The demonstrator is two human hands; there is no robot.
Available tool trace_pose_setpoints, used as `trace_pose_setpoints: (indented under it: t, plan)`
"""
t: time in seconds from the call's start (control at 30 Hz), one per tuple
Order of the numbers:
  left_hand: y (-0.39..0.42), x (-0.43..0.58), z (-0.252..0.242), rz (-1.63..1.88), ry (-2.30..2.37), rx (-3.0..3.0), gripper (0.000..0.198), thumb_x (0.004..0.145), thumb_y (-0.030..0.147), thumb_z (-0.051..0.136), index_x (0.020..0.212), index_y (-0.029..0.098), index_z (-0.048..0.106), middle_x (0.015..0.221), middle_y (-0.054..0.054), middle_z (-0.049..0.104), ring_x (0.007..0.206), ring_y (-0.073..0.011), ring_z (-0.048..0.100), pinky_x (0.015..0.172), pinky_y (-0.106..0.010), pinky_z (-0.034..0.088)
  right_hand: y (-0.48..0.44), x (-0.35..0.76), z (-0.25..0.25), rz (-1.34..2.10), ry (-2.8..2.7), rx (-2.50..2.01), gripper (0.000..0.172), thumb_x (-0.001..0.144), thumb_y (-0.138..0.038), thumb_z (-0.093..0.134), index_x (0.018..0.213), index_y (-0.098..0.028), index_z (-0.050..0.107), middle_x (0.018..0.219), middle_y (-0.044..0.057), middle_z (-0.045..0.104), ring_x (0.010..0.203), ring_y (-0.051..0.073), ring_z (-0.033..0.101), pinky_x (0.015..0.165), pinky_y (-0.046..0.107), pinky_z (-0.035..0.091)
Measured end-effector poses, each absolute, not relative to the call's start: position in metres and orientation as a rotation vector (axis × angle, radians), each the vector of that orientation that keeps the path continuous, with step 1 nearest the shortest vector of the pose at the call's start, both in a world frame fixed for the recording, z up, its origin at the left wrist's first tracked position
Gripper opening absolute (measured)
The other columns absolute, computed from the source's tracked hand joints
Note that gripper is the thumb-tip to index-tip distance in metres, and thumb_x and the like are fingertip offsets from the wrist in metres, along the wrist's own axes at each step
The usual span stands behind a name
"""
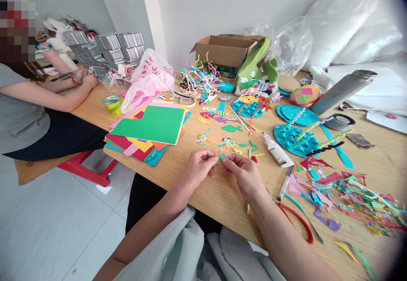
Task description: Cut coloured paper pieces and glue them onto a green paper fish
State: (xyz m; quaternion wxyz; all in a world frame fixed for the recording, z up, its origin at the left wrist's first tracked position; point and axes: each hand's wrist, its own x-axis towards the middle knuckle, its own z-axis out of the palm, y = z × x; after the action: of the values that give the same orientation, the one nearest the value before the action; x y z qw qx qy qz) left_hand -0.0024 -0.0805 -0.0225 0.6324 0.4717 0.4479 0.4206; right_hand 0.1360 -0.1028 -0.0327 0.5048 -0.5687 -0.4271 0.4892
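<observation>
My left hand and my right hand meet near the table's front edge, both closed in a pinch. Between their fingertips is a small green and blue paper piece, partly hidden by the fingers. Just beyond it, orange paper shows on the table. Two small heaps of paper confetti, a left one and a right one, lie past my hands. Farther back are a green paper fish and several decorated paper fish. A white glue bottle lies to the right.
Stacked coloured paper lies at left, with tape rolls behind it. Red-handled scissors and paper scraps are at right. Blue plates, a steel flask and pipe cleaners stand farther back. Another person sits at left.
</observation>
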Motion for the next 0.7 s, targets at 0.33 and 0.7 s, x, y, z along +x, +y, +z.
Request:
trace_pose_setpoints:
  t: [0.33, 0.7]
  plan:
    - [-0.0779, -0.0016, -0.0238, 0.997, 1.053, 1.146, 0.019, 0.069, 0.032, 0.065, 0.065, 0.014, 0.062, 0.062, 0.000, 0.056, 0.052, -0.0078, 0.050, 0.041, -0.016, 0.044, -0.1063, 0.1344, -0.0284, 1.262, -1.158, -1.410, 0.035, 0.067, -0.050, 0.070, 0.064, -0.017, 0.059, 0.054, -0.003, 0.051, 0.051, 0.009, 0.039, 0.048, 0.025, 0.027]
    - [-0.0782, -0.0021, -0.0272, 0.999, 1.043, 1.120, 0.020, 0.069, 0.033, 0.066, 0.064, 0.015, 0.063, 0.059, 0.001, 0.059, 0.045, -0.0088, 0.053, 0.040, -0.020, 0.044, -0.1053, 0.1337, -0.0288, 1.229, -1.125, -1.401, 0.037, 0.066, -0.052, 0.070, 0.064, -0.017, 0.062, 0.053, -0.002, 0.054, 0.050, 0.010, 0.041, 0.048, 0.025, 0.028]
